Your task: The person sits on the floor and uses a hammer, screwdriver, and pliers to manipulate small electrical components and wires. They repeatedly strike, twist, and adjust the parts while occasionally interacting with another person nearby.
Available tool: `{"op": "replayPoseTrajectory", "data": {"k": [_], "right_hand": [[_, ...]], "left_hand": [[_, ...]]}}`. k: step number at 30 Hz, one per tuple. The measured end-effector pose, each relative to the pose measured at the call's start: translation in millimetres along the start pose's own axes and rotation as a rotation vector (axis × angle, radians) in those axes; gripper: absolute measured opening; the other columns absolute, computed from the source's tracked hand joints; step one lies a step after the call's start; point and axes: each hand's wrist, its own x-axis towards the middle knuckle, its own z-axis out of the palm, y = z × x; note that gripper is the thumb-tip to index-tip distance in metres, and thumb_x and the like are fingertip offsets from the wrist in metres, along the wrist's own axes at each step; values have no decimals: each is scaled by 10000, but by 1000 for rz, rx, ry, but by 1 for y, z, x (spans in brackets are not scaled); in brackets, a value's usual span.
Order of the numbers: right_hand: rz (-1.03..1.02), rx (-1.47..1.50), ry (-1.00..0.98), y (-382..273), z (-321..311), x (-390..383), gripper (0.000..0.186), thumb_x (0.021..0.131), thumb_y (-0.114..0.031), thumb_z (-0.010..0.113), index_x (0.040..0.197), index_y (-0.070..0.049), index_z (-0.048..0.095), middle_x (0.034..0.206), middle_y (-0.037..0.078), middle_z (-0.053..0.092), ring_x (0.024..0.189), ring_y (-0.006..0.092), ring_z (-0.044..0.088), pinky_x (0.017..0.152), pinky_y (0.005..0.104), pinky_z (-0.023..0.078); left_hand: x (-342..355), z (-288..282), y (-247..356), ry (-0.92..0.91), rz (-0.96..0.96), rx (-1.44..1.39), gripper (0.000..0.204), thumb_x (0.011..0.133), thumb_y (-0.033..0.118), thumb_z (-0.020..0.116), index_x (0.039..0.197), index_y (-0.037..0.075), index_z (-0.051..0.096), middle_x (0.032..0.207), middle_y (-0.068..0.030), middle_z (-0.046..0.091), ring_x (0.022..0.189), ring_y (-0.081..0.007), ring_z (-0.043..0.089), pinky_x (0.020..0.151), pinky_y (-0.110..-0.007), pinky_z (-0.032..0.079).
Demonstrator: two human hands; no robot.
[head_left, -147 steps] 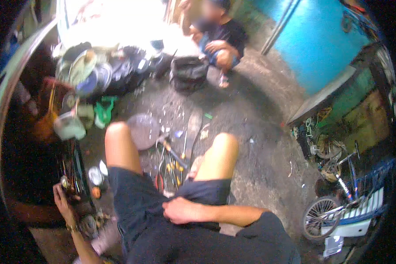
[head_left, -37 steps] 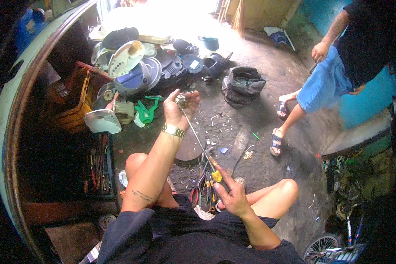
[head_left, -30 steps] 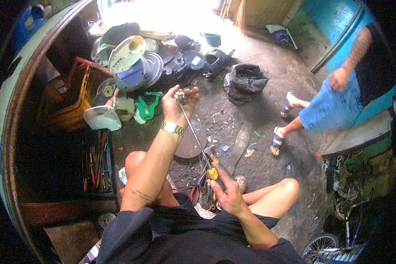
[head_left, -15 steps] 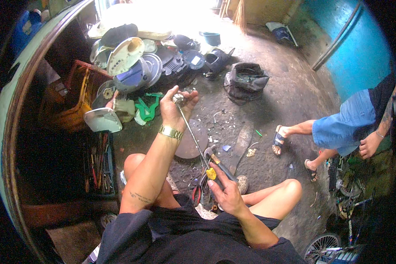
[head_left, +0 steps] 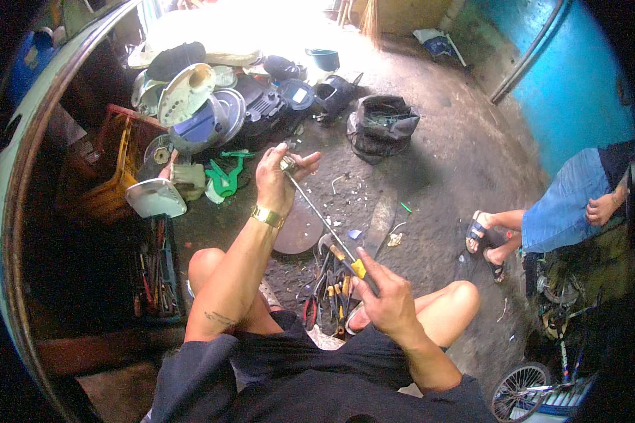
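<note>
Pinching a small metal part (head_left: pixel 288 163) in half-curled fingers, the left hand (head_left: pixel 274 186) holds it at the tip of a screwdriver (head_left: pixel 359 268), whose handle the right hand (head_left: pixel 389 303) clasps, forefinger extended.

Through my head view, my left hand (head_left: pixel 275 187) holds a small metal part (head_left: pixel 288 164), my right hand (head_left: pixel 391 304) a long-shafted screwdriver (head_left: pixel 324 223); a black bag (head_left: pixel 381 137) stands far off.

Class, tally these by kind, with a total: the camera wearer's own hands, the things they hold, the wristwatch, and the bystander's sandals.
Left hand and right hand: 2
Screwdriver: 1
Small metal part: 1
Wristwatch: 1
Sandals: 2
Total: 7
</note>
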Motion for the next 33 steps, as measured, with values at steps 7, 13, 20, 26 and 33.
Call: {"op": "replayPoseTrajectory", "data": {"k": [7,13,20,26,33], "right_hand": [[657,1654,-417,6,-37,8,548,989,-307,501,1452,-27,417,955,154,629,610,157,585,508,250,485],[729,1685,-572,14,-25,5,470,1022,-311,463,1393,-22,459,798,130,570,452,130,468,411,219,391],[-138,-346,100,0,-20,10,464,851,-242,721,1293,-134,633,779,104,583,667,267,638,572,389,521],[234,674,-223,32,-46,26,455,937,-298,663,1341,-106,580,1137,91,680,850,120,642,689,302,562],[-175,-152,104,35,-35,8,407,872,-260,657,1254,-123,629,809,166,651,705,363,650,705,481,527]], "left_hand": [[5,-7,-7,65,-78,-75,383,977,244,523,721,-28,612,784,-173,652,1041,-453,657,913,-502,554],[0,-10,-19,31,-71,-22,369,968,252,541,715,-7,612,761,-150,650,1022,-440,669,877,-480,576],[6,-16,-13,50,-106,-61,325,972,210,528,740,-3,608,746,-150,641,1034,-455,660,874,-493,576],[12,-26,-26,-45,68,100,246,992,109,473,1172,-54,517,1073,-300,663,1083,-417,642,947,-482,531],[21,-66,-28,-149,-66,35,328,1018,205,485,854,-51,609,870,-164,674,1141,-430,615,939,-470,565]]}}
